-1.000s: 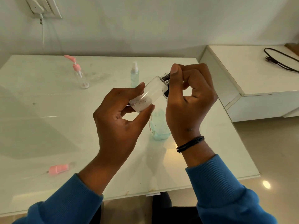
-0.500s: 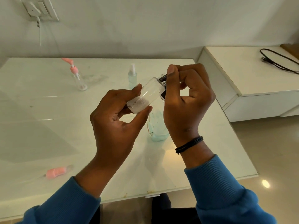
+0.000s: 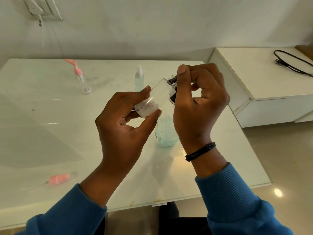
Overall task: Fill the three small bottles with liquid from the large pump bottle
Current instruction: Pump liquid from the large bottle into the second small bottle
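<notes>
My left hand grips the base of a small clear bottle, held tilted above the table with a little foamy liquid at its bottom. My right hand pinches the bottle's dark cap at the upper end. Under my hands stands the large bottle with pale blue liquid, its top hidden. A small bottle with a pink pump stands at the back left. A small spray bottle with bluish liquid stands at the back middle.
A pink cap piece lies on the white glass table near the front left. A white cabinet at the right carries a black cable. A wall socket is at the upper left.
Both hands stay on the tilted bottle and cap with only slight shifts; the view has tipped a little downward.
</notes>
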Demonstrator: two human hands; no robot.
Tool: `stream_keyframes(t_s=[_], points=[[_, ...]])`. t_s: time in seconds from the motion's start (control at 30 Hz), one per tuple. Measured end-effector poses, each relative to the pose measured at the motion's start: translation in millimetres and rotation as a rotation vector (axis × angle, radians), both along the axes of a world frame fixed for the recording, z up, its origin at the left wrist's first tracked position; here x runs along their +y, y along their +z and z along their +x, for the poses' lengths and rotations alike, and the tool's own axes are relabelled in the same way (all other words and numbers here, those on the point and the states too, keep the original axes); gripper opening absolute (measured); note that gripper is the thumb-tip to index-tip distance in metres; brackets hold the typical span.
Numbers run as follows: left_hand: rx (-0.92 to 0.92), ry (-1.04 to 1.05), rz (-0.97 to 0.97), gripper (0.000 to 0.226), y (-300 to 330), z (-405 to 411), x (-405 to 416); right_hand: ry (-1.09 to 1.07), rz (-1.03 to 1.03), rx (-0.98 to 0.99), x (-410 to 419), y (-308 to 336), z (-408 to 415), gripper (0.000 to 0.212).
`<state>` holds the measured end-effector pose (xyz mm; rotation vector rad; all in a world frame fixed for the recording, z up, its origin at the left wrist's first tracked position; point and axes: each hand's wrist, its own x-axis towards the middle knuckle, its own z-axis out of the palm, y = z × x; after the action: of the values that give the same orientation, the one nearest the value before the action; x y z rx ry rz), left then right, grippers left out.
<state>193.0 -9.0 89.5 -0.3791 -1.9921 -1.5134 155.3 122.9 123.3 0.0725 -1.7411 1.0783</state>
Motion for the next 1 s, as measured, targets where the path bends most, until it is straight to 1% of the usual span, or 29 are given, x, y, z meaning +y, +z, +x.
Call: stream_keyframes(t_s=[0.2, 0.4, 0.6, 0.77, 0.9, 1.0], points=[[-0.018, 0.017, -0.017, 0.042, -1.7, -0.4, -2.0, 0.027, -0.023, 0.015, -3.6, -7.4, -0.8, 0.025], [-0.003, 0.003, -0.01, 0.043, 0.4, 0.4, -1.0, -0.013, 0.022, 0.011, -1.6, -1.6, 1.3, 0.025], [-0.024, 0.014, -0.021, 0.043, -2.2, -0.5, -2.7, 0.02, -0.017, 0.016, -3.3, -7.5, -0.2, 0.026], [-0.013, -0.011, -0.002, 0.043, -0.6, 0.3, -0.6, -0.022, 0.024, 0.002, 0.0, -0.1, 0.5, 0.027], [-0.007, 0.017, -0.046, 0.044, -1.1, 0.3, -1.0, 0.013, -0.019, 0.017, -2.1, -5.4, 0.9, 0.025], [-0.014, 0.018, -0.04, 0.043, -2.1, -0.1, -1.4, 0.017, -0.034, 0.014, -3.6, -7.1, -0.2, 0.024]])
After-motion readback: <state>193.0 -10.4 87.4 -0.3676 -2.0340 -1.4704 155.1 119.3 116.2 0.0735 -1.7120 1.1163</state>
